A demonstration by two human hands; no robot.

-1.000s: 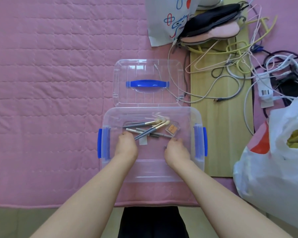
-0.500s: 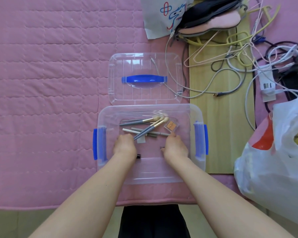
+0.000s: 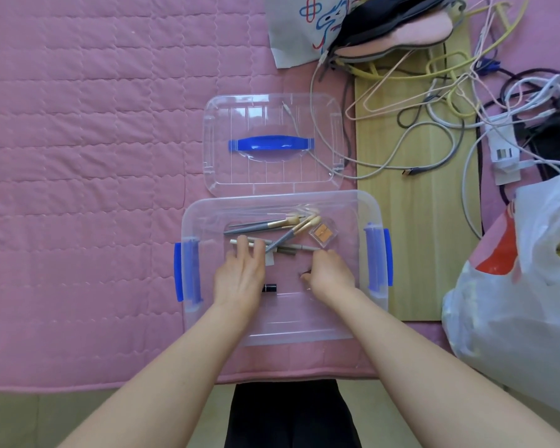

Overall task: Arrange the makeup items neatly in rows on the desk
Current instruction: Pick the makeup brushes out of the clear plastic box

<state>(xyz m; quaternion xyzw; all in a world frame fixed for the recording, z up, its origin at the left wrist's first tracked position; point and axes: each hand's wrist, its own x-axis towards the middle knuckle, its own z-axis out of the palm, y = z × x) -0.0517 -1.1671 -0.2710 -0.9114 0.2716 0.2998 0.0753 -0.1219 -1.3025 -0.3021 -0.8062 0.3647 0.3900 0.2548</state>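
Inside the clear storage box (image 3: 207, 318), the left hand (image 3: 240, 276) reaches forward with its fingers stretched fairly straight, the tips touching a pale slim pencil (image 3: 240, 241) among the pile; it does not look curled round anything yet. The right hand (image 3: 328, 274) has its fingers bent down toward the box floor, and a small dark thing shows at its thumb, but whether it pinches that or merely hovers over it cannot be told.

Just beside the left hand, near the front wall, lies a short black tube (image 3: 270, 287). Beyond the fingers the grey-handled brushes (image 3: 259, 226) lie crossed over one another, tips toward the right, with a small square compact (image 3: 323, 233) holding an orange pan just beside them, and further slim pencils under the brushes.

The lid (image 3: 272, 108) with its blue handle lies flat on the pink quilted mat (image 3: 78, 124) just behind the box, so opening is done. Everything else appears left to do: all the makeup visible sits jumbled in the box, and no item lies in a row on the mat. At the right, a wooden board (image 3: 417, 221) carries tangled cables (image 3: 434, 118), and a white plastic bag (image 3: 514, 302) sits at the edge, none of it part of the sorting
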